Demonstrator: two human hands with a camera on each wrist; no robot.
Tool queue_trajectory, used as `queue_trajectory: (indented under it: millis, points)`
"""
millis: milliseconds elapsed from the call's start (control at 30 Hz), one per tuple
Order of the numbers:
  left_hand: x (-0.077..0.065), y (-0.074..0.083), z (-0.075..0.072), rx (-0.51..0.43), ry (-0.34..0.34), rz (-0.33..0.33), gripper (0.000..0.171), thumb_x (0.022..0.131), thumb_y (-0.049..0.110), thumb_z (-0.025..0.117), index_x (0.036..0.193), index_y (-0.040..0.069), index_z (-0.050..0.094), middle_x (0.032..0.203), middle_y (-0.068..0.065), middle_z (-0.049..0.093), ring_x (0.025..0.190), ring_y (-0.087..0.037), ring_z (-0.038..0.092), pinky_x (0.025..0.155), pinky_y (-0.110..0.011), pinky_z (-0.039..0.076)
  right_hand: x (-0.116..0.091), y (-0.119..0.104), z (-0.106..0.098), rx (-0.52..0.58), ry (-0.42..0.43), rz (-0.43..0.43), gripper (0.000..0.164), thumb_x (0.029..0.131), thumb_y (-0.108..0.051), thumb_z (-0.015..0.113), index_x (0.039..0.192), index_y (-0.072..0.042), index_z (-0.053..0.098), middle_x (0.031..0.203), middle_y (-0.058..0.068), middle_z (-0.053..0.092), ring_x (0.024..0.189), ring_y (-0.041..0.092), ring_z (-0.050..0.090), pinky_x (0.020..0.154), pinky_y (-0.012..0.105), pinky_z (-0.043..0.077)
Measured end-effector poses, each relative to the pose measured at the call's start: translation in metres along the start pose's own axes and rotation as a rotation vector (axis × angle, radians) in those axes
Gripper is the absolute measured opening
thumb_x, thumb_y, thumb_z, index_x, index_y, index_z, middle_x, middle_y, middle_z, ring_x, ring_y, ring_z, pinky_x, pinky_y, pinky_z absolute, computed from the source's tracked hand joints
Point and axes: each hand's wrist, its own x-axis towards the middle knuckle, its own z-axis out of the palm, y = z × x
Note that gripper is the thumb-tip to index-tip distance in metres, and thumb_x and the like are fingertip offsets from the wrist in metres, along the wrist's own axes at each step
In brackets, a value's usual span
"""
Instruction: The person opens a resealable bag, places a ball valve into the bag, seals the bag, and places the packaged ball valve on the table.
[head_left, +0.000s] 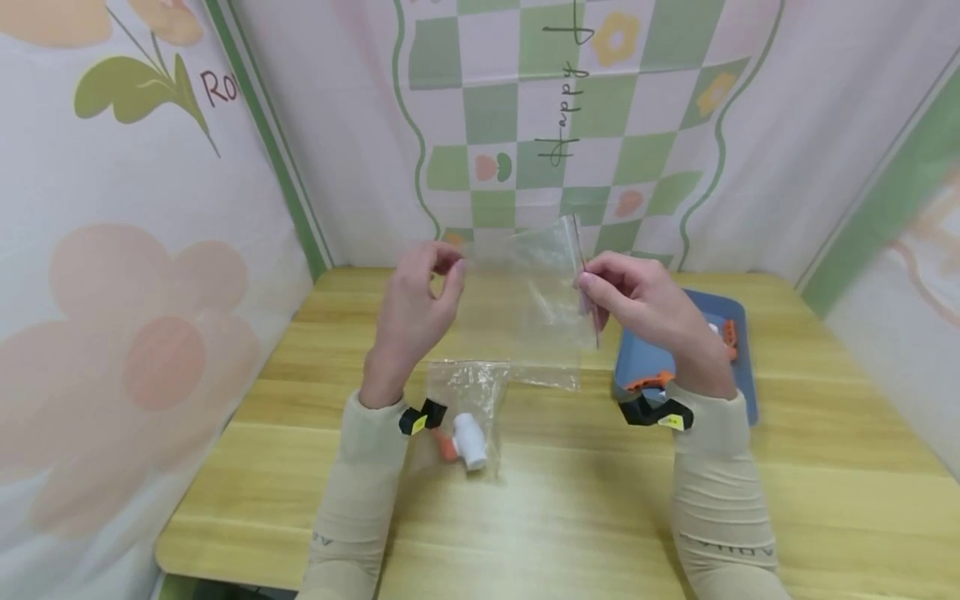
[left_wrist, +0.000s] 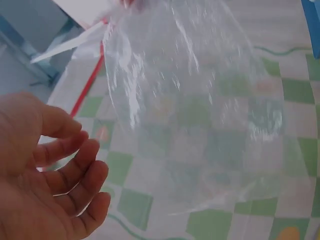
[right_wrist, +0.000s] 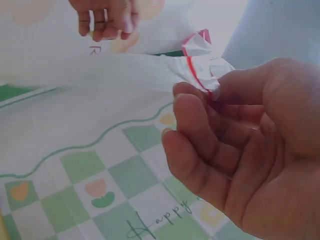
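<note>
Pinched at its red-lined zip edge, a clear zip bag [head_left: 540,287] hangs from my right hand [head_left: 645,300] above the table. The right wrist view shows the bag's red strip [right_wrist: 196,75] between thumb and fingertips. My left hand [head_left: 416,312] is raised at the bag's other side, fingers loosely bent. In the left wrist view that hand [left_wrist: 55,170] holds nothing and the bag [left_wrist: 190,100] spreads beside it. Below, on the table, lies a second clear bag [head_left: 483,387] with a white ball valve [head_left: 470,442] with an orange handle in it.
A blue tray [head_left: 637,354] sits on the right of the wooden table [head_left: 570,517], partly behind the right forearm. Orange-handled pieces [head_left: 730,333] lie in it. A patterned curtain [head_left: 360,125] hangs along the table's back and left side.
</note>
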Motion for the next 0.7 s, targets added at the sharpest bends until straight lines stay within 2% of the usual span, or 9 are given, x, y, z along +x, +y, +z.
queue_trajectory:
  millis: [133,300,467,700]
  points:
    - [-0.003,0.016,0.005,-0.053,-0.057,0.115,0.015,0.092,0.015,0.055,0.098,0.002,0.061,0.09,-0.005,0.061,0.085,-0.014,0.054,0.076,-0.025,0.045,0.002,0.011,0.009,0.03,0.057,-0.019,0.009,0.092,0.003,0.05,0.093,0.001,0.059,0.069,0.01,0.057,0.053,0.018,0.054,0.049,0.024,0.047]
    - [-0.008,0.035,0.015,-0.105,-0.159,0.186,0.018,0.092,0.019,0.056,0.101,0.004,0.06,0.087,-0.001,0.058,0.078,-0.008,0.052,0.067,-0.02,0.044,0.004,0.021,0.019,0.057,0.099,-0.063,0.01,0.091,0.004,0.052,0.096,0.001,0.06,0.069,0.007,0.058,0.053,0.015,0.054,0.049,0.023,0.047]
    - [-0.011,0.044,0.026,-0.105,-0.242,0.193,0.026,0.091,0.025,0.06,0.108,0.005,0.056,0.093,-0.001,0.059,0.083,-0.009,0.055,0.066,-0.017,0.043,0.004,0.017,0.024,0.086,0.129,-0.118,0.013,0.089,0.009,0.051,0.097,0.003,0.059,0.068,0.007,0.057,0.052,0.014,0.054,0.048,0.022,0.046]
    - [-0.013,0.047,0.03,-0.13,-0.268,0.176,0.032,0.089,0.026,0.063,0.112,0.005,0.054,0.104,-0.004,0.059,0.091,-0.011,0.057,0.073,-0.025,0.047,0.004,0.014,0.029,0.076,0.114,-0.134,0.012,0.09,0.004,0.054,0.099,-0.001,0.06,0.066,0.002,0.056,0.051,0.012,0.053,0.042,0.024,0.038]
